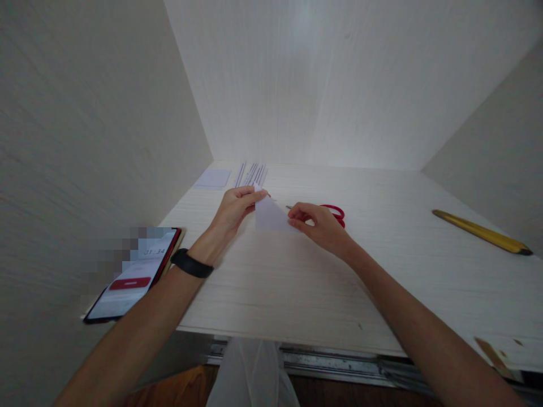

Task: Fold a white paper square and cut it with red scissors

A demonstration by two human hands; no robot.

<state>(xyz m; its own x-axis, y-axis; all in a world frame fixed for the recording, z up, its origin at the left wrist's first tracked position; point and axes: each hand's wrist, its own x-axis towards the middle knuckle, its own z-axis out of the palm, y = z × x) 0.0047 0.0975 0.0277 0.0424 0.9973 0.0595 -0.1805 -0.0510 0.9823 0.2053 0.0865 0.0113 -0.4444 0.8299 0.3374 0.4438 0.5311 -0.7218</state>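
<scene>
A white sheet of paper in a triangle shape (pixel 270 216) is held up between my two hands, above the pale tabletop. My left hand (pixel 237 208) pinches its upper left corner between thumb and fingers. At its lower right corner, my right hand (pixel 313 222) has thumb and fingertips closed on the paper. Scissors with red handles (pixel 338 211) lie just behind my right hand, which hides part of them; a bit of the blade tip shows to the left of the fingers.
Several narrow paper strips (pixel 253 173) lie behind my left hand, beside a square stack of paper (pixel 214 178). A phone (pixel 136 280) showing a timer rests at the left edge. A yellow cutter-like tool (pixel 479 230) lies right. White panels (pixel 297 85) enclose the tabletop (pixel 271 294).
</scene>
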